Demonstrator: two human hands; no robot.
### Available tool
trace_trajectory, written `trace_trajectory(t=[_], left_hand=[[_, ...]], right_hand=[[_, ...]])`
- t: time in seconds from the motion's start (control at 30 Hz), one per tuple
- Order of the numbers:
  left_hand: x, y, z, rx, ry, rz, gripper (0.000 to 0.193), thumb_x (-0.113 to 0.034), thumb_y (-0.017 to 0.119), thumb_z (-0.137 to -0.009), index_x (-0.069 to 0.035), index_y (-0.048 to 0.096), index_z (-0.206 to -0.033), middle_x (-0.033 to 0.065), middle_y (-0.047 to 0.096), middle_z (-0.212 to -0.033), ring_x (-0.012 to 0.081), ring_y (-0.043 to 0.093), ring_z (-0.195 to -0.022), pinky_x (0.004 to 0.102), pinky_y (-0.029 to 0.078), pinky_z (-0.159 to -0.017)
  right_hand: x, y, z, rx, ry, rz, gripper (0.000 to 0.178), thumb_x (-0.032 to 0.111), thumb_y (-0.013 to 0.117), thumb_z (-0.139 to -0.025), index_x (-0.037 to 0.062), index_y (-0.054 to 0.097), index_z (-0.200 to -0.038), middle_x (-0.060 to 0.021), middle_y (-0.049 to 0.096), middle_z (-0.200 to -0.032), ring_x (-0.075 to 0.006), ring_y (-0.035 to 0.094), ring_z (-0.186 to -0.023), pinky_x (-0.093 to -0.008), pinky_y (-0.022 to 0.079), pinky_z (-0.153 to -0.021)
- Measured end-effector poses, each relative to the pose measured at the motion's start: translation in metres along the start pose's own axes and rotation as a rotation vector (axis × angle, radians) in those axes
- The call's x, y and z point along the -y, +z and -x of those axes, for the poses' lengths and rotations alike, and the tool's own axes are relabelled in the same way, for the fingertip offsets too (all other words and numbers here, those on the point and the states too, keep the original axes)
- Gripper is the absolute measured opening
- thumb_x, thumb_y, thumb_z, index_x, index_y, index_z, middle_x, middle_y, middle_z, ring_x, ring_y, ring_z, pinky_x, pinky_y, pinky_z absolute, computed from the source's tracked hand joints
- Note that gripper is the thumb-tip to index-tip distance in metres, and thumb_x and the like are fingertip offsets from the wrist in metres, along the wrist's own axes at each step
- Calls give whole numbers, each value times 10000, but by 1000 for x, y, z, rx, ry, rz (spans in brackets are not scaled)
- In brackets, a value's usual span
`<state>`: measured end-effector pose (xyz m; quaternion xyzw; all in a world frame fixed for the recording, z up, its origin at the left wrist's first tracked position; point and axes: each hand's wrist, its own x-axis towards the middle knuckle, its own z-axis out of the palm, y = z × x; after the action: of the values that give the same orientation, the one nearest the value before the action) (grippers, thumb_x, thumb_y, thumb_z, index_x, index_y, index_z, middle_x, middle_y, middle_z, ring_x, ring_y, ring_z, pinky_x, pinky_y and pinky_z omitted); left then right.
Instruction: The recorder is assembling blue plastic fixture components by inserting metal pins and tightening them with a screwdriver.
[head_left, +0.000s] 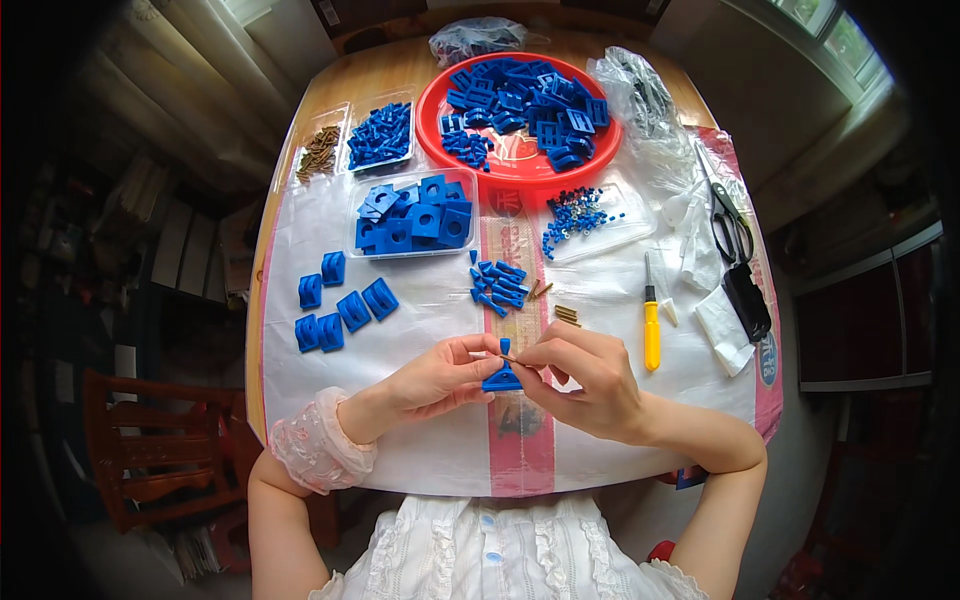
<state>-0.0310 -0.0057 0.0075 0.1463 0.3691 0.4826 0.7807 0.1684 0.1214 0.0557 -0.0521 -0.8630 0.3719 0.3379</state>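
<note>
My left hand [440,378] is closed on a blue plastic part [502,380] with a wide base and a narrow upright tip, held low over the front of the table. From the right, my right hand [590,378] pinches a thin brass-coloured pin [514,360] against the blue part's middle. How deep the pin sits in the part is hidden by my fingers. Just beyond my hands lie a pile of small blue tapered pieces [498,286] and a few brass pins [567,315].
Several curved blue blocks [352,311] lie to the left. Behind them stand a clear tub of square blue plates [412,222] and a red basin [430,140] heaped with blue parts. On the right are a yellow-handled screwdriver [652,330], black scissors [735,225] and crumpled plastic bags [645,105].
</note>
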Motion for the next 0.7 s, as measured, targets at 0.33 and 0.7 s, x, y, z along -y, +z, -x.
trace_trajectory(t=[0.33, 0.7], left_hand=[[0, 4, 3, 21, 100, -7, 205, -160, 600, -1067, -76, 593, -1253, 82, 691, -1285, 131, 676, -1137, 317, 579, -988], [6, 10, 3, -73, 375, -329, 135, -95, 612, -1049, -25, 645, -1161, 118, 667, -1348, 130, 684, -1074, 320, 620, -898]], right_hand=[[15, 3, 7, 80, -82, 152, 196, -7, 768, -762, 27, 611, -875, -80, 554, -773, -238, 621, -606, -358, 509, -528], [12, 5, 10, 97, -95, 229, 206, 6, 804, -765, 29, 658, -908, -65, 595, -762, -210, 617, -574, -335, 486, -496]])
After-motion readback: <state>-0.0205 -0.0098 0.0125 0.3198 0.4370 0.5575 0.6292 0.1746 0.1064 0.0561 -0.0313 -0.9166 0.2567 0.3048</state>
